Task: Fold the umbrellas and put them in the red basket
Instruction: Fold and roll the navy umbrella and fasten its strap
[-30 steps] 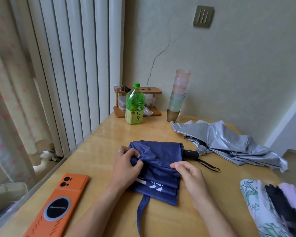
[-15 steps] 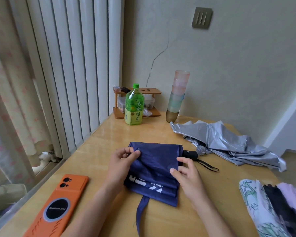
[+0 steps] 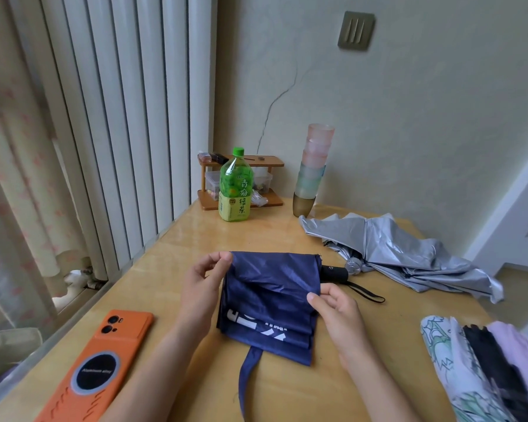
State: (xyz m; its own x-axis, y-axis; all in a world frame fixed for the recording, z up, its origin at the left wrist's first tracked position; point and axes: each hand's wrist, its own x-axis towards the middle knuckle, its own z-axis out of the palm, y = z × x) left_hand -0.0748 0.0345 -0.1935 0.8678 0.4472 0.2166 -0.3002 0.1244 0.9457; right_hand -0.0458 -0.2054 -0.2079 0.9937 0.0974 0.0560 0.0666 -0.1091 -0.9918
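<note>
The tabletop (image 3: 180,260) is varnished wood, smooth and glossy, with pale reflections. The blue umbrella (image 3: 272,287) is thin cloth with a faint sheen, creased, with flat white print; its handle (image 3: 334,273) looks like matt black plastic. The silver umbrella (image 3: 393,248) is crinkled cloth with a bright metallic shine. The phone (image 3: 104,360) wears a matt orange case with a black disc. The bottle (image 3: 235,190) is clear green plastic. The stacked cups (image 3: 313,169) look frosted and translucent. The rack (image 3: 272,161) is smooth wood. The wall (image 3: 409,117) is rough, matt plaster.
</note>
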